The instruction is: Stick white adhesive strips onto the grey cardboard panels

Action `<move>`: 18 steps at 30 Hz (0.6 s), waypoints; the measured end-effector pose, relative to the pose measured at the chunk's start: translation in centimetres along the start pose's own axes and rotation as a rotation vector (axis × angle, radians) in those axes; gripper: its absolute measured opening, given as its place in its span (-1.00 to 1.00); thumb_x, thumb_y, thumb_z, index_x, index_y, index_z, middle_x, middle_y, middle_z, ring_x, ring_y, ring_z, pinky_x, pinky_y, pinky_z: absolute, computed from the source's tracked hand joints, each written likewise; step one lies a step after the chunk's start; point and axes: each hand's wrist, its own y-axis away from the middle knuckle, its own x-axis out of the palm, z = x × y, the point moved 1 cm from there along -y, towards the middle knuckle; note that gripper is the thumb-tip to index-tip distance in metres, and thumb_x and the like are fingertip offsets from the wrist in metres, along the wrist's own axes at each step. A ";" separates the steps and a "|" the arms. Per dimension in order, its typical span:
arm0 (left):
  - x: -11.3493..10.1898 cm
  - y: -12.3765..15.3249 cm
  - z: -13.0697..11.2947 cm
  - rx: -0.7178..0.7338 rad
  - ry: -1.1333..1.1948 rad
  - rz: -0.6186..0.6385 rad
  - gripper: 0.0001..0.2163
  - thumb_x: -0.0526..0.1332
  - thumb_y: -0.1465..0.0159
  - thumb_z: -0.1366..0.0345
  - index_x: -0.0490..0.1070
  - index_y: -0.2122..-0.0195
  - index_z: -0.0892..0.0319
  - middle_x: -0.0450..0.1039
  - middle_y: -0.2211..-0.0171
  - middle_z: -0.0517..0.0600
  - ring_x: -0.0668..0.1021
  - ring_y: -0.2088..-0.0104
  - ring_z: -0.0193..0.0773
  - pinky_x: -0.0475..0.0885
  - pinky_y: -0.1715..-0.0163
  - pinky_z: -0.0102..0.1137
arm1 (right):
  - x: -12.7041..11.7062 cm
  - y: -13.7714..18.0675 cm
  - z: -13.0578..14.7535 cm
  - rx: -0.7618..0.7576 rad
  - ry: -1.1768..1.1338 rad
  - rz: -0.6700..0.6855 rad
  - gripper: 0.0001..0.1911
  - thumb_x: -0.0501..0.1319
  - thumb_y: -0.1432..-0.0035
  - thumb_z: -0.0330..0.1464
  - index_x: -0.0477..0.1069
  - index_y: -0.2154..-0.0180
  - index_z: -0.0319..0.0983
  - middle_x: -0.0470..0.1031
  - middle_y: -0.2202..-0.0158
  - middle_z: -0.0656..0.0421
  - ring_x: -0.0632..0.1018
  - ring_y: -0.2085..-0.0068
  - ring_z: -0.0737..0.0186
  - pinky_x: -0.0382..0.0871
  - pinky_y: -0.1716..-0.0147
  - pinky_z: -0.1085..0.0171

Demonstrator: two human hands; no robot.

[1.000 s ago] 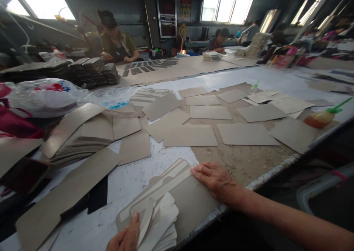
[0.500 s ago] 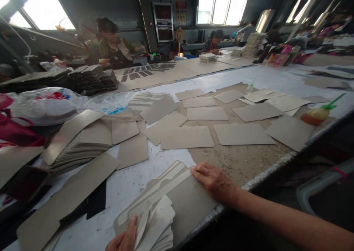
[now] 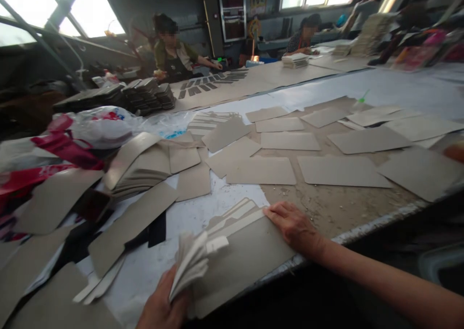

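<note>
Held a fanned sheaf of pale card pieces (image 3: 194, 263) in the left hand (image 3: 161, 307), right hand (image 3: 295, 227) pressed flat on the grey card sheet (image 3: 246, 259) alongside; likely mid-sorting, calling for peeling one piece free.

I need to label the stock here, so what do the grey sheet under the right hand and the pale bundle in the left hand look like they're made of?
The grey sheet looks like matte greyboard or thin card: flat, dull, clean-cut edges. The pale bundle in the left hand seems thinner white card or paper, since its pieces fan and bend; I can't tell which. The right hand rests flat on the sheet.
</note>
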 end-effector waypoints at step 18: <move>3.0 6.7 -7.4 -0.621 1.094 0.060 -0.57 0.39 0.14 0.08 0.37 0.34 0.26 0.26 0.81 -0.15 0.27 0.74 -0.46 0.09 0.68 -0.53 | -4.6 -4.1 15.2 0.381 -1.028 0.478 -0.75 0.21 -0.05 -0.22 0.39 0.29 -0.26 0.43 0.38 0.18 0.44 0.36 0.30 0.30 0.38 0.36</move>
